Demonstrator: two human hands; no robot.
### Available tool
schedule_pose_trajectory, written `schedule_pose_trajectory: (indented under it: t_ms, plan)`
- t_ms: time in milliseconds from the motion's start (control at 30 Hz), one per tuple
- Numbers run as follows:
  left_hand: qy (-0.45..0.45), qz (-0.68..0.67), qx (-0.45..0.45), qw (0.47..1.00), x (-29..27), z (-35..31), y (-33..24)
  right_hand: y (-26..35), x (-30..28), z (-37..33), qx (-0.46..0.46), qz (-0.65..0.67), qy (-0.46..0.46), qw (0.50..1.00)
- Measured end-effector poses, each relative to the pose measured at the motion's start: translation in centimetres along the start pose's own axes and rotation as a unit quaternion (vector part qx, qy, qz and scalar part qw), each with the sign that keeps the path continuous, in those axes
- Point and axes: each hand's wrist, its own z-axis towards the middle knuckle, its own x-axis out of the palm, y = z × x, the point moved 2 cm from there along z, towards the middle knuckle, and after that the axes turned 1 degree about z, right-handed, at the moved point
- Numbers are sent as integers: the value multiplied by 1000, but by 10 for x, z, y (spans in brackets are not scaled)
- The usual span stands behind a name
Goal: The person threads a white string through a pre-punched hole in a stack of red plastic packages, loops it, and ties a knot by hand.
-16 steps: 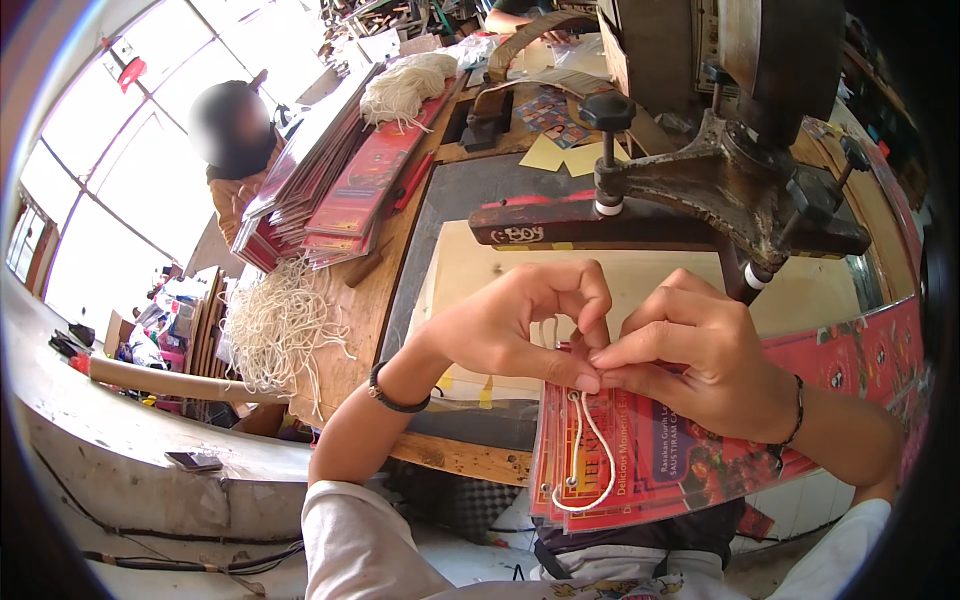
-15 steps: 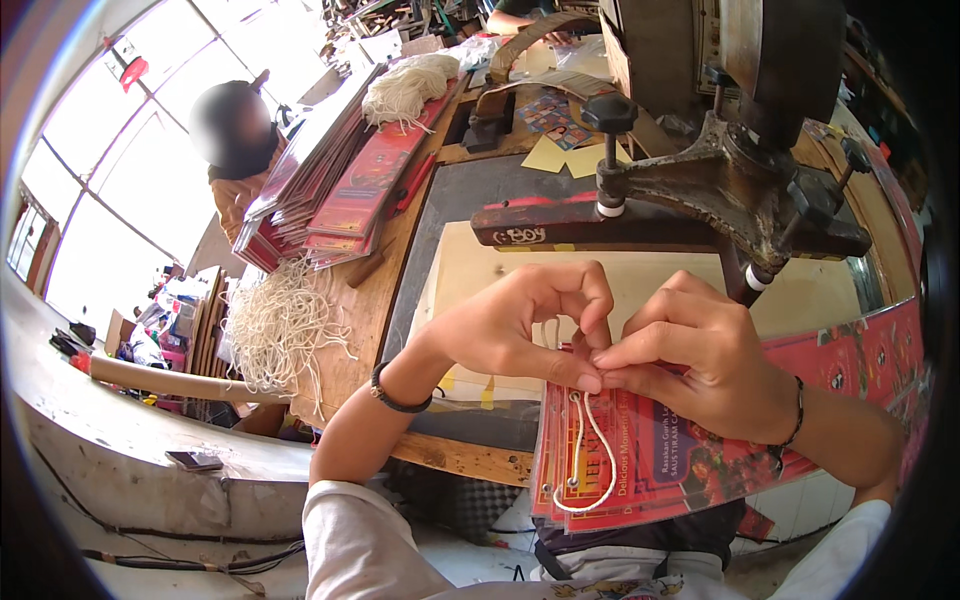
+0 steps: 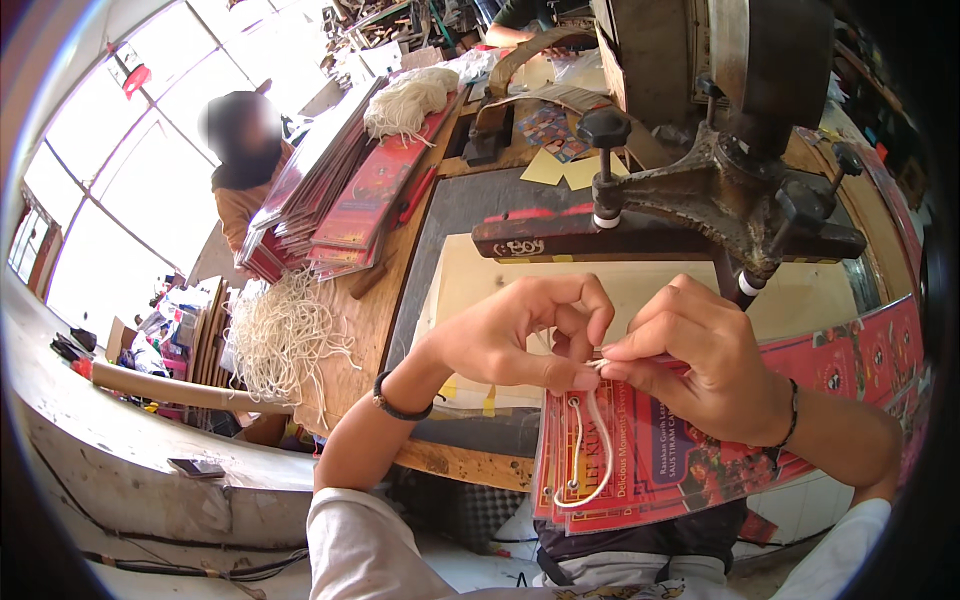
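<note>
A stack of red laminated cards (image 3: 640, 470) lies under my hands at the near edge of the bench, with metal-rimmed holes along its left end. White cord (image 3: 604, 455) runs through these holes and hangs in a loop over the left end. Above the stack, my left hand (image 3: 530, 335) pinches the cord between thumb and fingers, its index finger arched. Right beside it, the thumb and index finger of my right hand (image 3: 690, 365) grip a short bit of the same cord. The fingertips nearly meet, and the crossing of the cord there is partly hidden.
A heavy metal press (image 3: 720, 190) with black knobs stands over a pale board (image 3: 500, 275) beyond my hands. Loose white cords (image 3: 285, 345) hang over the bench's left side. Behind them lie piled red cards (image 3: 370, 190) topped by a cord bundle (image 3: 410, 100). Another person (image 3: 245, 150) is at far left.
My fingertips have drawn slightly apart, and a bit of cord now shows between them. The loop over the cards has shifted up a little and narrowed.
</note>
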Motion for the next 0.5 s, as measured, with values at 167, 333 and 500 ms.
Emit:
schedule_pose_trajectory:
  t_ms: [167, 333, 500]
  plan:
    - [43, 116, 55, 991, -3, 5, -4, 1, -1, 2, -16, -11, -21, 1000]
    - [6, 11, 77, 997, 1, 5, 3, 2, -3, 0, -19, -17, -15, 1000]
    - [-46, -68, 40, 996, -4, 0, 8, 1, 0, 0, -15, -25, -17, 999]
